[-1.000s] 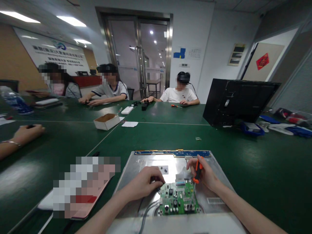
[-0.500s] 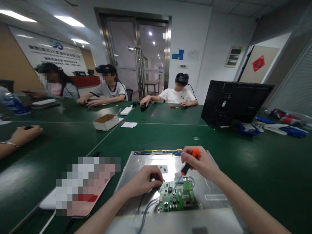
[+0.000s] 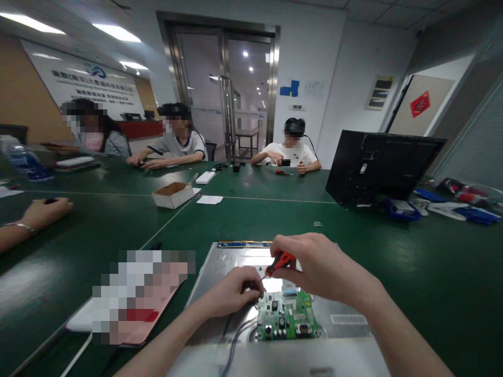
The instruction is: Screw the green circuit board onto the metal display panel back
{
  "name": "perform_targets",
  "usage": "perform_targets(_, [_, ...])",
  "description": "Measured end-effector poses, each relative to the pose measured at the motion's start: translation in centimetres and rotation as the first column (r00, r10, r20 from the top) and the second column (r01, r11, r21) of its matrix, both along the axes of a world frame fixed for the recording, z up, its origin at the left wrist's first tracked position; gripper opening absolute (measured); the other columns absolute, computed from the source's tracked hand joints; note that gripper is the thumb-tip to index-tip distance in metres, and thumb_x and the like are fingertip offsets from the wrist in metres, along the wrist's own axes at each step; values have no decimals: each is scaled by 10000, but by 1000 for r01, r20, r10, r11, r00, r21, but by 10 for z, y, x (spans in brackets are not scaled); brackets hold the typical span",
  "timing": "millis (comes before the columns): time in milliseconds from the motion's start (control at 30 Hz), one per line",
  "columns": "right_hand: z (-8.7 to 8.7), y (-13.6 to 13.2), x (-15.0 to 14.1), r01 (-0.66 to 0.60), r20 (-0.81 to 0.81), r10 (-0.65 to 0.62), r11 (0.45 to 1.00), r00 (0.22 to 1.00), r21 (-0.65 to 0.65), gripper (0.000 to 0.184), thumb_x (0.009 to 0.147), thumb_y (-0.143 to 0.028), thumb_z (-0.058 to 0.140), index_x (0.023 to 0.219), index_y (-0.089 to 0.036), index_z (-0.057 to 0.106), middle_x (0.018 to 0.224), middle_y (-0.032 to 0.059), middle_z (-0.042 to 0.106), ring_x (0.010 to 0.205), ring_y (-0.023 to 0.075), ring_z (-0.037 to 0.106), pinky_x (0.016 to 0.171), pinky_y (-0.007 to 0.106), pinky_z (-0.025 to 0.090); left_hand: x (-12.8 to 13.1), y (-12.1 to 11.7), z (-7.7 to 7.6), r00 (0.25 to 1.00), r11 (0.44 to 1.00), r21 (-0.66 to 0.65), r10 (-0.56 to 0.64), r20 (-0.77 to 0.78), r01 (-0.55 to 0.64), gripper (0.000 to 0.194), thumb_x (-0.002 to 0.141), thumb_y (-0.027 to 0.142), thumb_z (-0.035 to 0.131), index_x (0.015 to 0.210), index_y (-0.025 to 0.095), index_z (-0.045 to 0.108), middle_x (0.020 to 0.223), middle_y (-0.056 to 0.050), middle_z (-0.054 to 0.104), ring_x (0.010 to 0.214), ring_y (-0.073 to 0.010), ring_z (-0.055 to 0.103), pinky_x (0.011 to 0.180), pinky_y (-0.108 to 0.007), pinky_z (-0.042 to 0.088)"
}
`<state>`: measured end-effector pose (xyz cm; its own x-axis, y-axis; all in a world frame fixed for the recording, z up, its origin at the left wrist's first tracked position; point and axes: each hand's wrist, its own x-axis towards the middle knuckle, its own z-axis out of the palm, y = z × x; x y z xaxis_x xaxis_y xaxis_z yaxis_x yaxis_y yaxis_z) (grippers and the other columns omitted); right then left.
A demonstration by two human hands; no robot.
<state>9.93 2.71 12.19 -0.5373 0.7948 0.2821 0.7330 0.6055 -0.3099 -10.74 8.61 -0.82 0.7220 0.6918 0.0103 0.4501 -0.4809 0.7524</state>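
Observation:
My right hand [image 3: 314, 264] grips an orange-and-black screwdriver [image 3: 280, 262], tilted so that its shaft slants down and left to my left hand's fingertips. My left hand [image 3: 238, 288] is closed, thumb and fingers pinched together at the upper left corner of a green circuit board [image 3: 288, 314]. Whatever lies between those fingers is hidden. The board sits on the silver metal back of a flat panel [image 3: 346, 303]. Grey cables [image 3: 236, 340] run from the board's left side toward me. A blue strip [image 3: 243, 244] lines the panel's far edge.
Left of the panel lie a pink phone-like slab [image 3: 173, 293], partly blurred, and a white cable [image 3: 78, 356]. Farther off are an open cardboard box [image 3: 173, 196], a black monitor [image 3: 381, 167] and a blue tray [image 3: 401, 208]. Another person's hand [image 3: 49, 212] rests at left; several people sit opposite.
My right hand has moved the screwdriver left, from over the board to its upper left corner, and tilted it flatter. My left hand stays put. A person opposite drew a black object closer.

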Motion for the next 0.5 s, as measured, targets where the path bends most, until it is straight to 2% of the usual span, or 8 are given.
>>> perform_targets(133, [0, 5, 2, 10, 65, -8, 999, 998, -31, 141, 835, -244, 677, 919, -222, 566, 849, -13, 699, 719, 152, 618, 573, 249, 344, -2, -1, -2, 999, 999, 27, -18, 31, 18, 200, 697, 56, 506, 798, 165, 640, 775, -5, 626, 727, -159, 552, 661, -241, 416])
perform_targets(333, [0, 8, 1, -31, 165, 36, 999, 986, -33, 171, 825, -297, 683, 923, -232, 560, 835, -16, 698, 703, 158, 613, 531, 244, 306, -2, -1, -7, 999, 997, 76, -19, 42, 16, 75, 770, 172, 561, 809, 165, 624, 793, -19, 612, 743, -172, 542, 677, -265, 416])
perform_targets(500, [14, -11, -2, -43, 192, 23, 994, 981, 97, 48, 871, -252, 575, 887, -215, 550, 799, -9, 675, 618, 136, 559, 496, 268, 266, -1, -2, -11, 1000, 993, 119, -12, 8, 11, 134, 804, 187, 518, 880, 175, 628, 838, -29, 628, 758, -183, 534, 687, -277, 416])
